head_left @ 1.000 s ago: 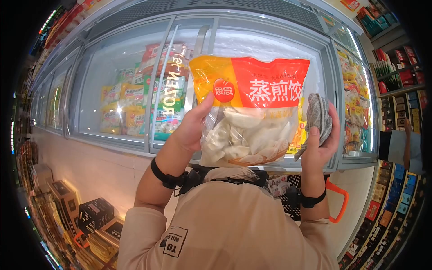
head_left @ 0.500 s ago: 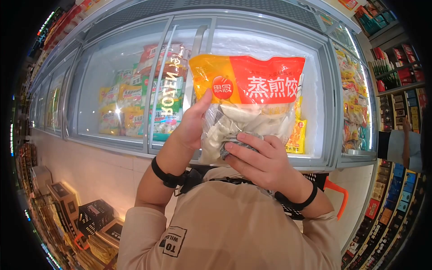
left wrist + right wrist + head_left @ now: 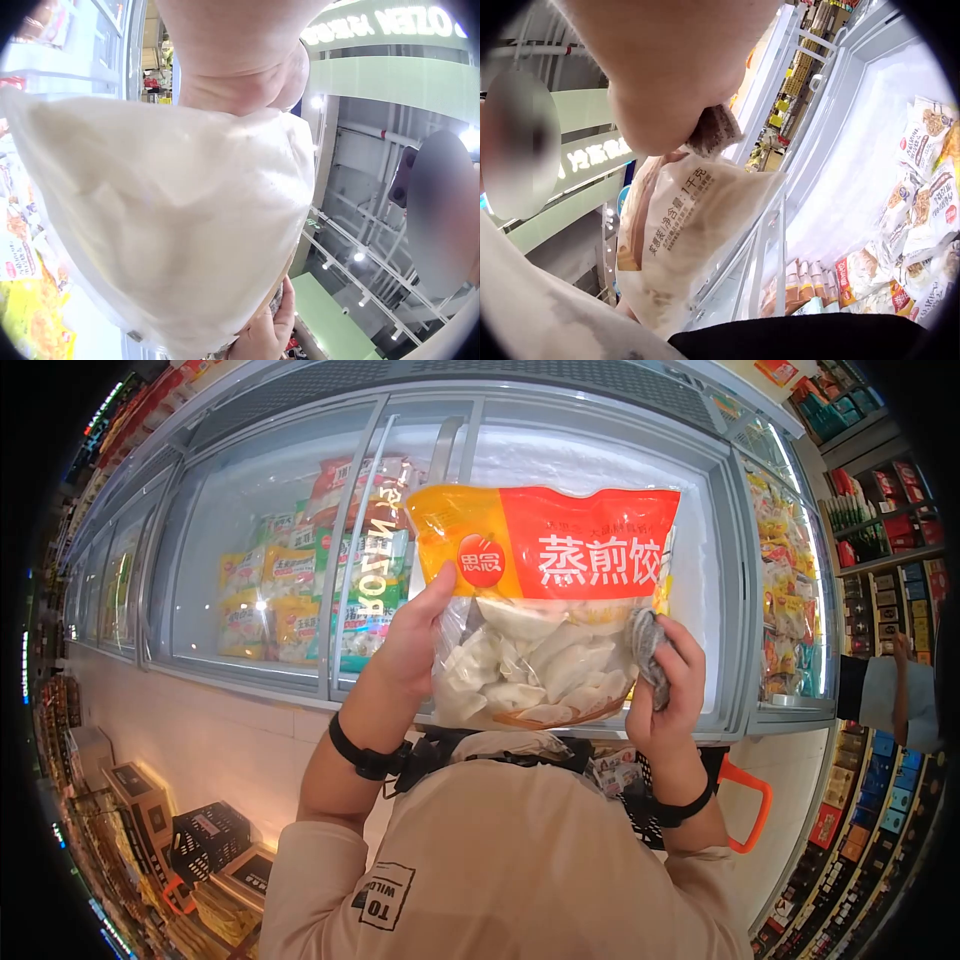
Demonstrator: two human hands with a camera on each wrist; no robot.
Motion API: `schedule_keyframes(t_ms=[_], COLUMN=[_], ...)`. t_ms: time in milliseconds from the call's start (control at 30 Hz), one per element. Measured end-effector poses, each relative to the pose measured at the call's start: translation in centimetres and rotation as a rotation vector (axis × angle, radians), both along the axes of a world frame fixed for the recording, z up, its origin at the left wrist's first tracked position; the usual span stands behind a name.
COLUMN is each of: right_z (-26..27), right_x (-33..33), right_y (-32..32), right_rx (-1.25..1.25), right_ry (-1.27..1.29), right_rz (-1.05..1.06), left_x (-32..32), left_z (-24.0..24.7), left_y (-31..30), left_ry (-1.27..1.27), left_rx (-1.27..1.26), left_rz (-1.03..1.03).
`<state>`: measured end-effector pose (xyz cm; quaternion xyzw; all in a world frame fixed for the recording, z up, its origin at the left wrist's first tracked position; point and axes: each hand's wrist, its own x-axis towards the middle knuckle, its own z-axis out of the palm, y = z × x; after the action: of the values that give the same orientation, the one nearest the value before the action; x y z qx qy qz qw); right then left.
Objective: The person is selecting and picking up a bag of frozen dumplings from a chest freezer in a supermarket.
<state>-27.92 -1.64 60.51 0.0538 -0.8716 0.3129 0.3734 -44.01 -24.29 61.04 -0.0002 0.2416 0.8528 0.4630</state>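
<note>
A large clear bag of frozen dumplings (image 3: 575, 660), with an orange and red printed top band, is held up over the freezer, its front facing the head camera. My left hand (image 3: 415, 635) grips its left side, thumb on the front. A grey cloth (image 3: 650, 650) is in the fingers of my right hand (image 3: 672, 690), right at the bag's lower right edge. The left wrist view is mostly filled by the whitish plastic of the bag (image 3: 165, 202). In the right wrist view the bag's printed side shows below the cloth (image 3: 716, 133).
Behind the bag is an open section of the chest freezer (image 3: 600, 455). Bagged frozen foods (image 3: 270, 590) lie under the glass at left, and more packs (image 3: 930, 202) at right. A black basket with an orange handle (image 3: 762, 810) stands beside the body. Another person's arm (image 3: 900, 680) shows far right.
My right hand swept the cloth from right of the bag across its lower front, then back to its right edge. The bag has shifted slightly left in my left hand.
</note>
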Motion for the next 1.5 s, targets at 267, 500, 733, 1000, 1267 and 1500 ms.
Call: schedule_keyframes(t_ms=[267,500,733,1000,1267,1500], right_z=[-3.1,-3.5,-4.6,-5.5,-4.7,-4.2], right_x=[1.7,2.1,2.5,2.3,1.4,-0.2], right_y=[0.6,-0.2,0.1,0.5,0.5,2.9], right_rx=[-0.271,-1.101,-1.451,-1.488,-1.344,-0.829], right_ry=[-0.103,-0.395,-0.495,-0.544,-0.545,-0.454], right_rz=[-0.136,-0.030,-0.007,0.080,0.102,0.110], left_x=[-0.5,-1.0,-0.9,-1.0,-1.0,-0.9], left_z=[0.7,0.9,0.9,0.7,0.7,0.9], left_y=[-0.1,-0.4,-0.4,-0.5,-0.7,-1.1], left_ry=[0.029,0.048,0.031,0.034,0.039,0.060], left_rx=[0.062,0.105,0.108,0.091,0.073,0.069], left_rz=[0.039,0.061,0.062,0.069,0.077,0.062])
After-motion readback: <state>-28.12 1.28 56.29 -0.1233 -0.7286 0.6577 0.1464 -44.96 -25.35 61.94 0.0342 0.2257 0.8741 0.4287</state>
